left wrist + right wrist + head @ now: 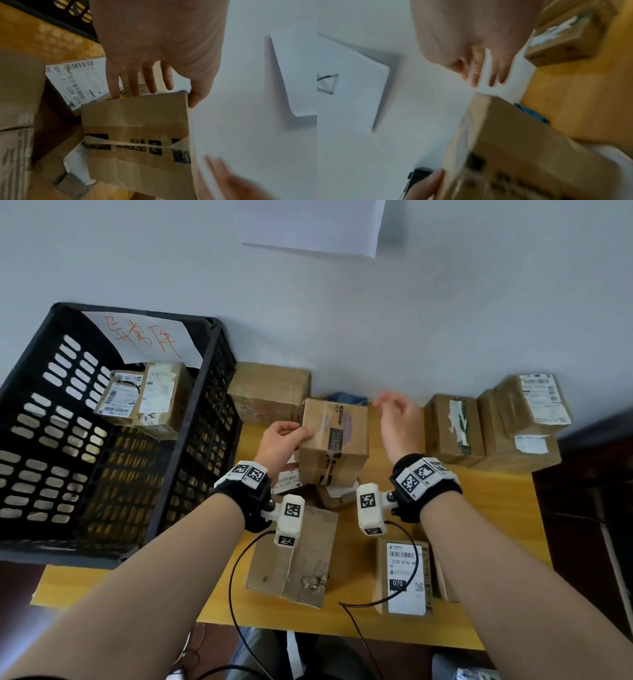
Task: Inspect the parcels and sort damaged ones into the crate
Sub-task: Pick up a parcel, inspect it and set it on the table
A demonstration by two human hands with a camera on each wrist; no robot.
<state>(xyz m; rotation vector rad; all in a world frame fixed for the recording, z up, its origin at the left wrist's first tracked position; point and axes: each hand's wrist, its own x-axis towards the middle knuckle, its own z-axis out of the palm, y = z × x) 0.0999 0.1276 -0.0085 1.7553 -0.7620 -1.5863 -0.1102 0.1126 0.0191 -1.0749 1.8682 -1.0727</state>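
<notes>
A brown taped cardboard parcel (334, 440) with dark printed tape is lifted above the yellow table (496, 501). My left hand (286, 440) grips its left edge, thumb on top and fingers underneath; the left wrist view shows the same parcel (137, 129) with those fingers (150, 79) along its far edge. My right hand (399, 416) hovers open just right of the parcel, apart from it, with blurred straight fingers (477, 73) in the right wrist view above the parcel (513, 142). The black slotted crate (191, 474) stands at the left with two labelled parcels (147, 398) inside.
Several more cardboard parcels lie on the table: one with a torn white label (455, 429), a stack at the far right (527, 419), a scuffed one (294, 559) and a labelled one (404, 577) near me. A box (270, 392) sits against the wall beside the crate.
</notes>
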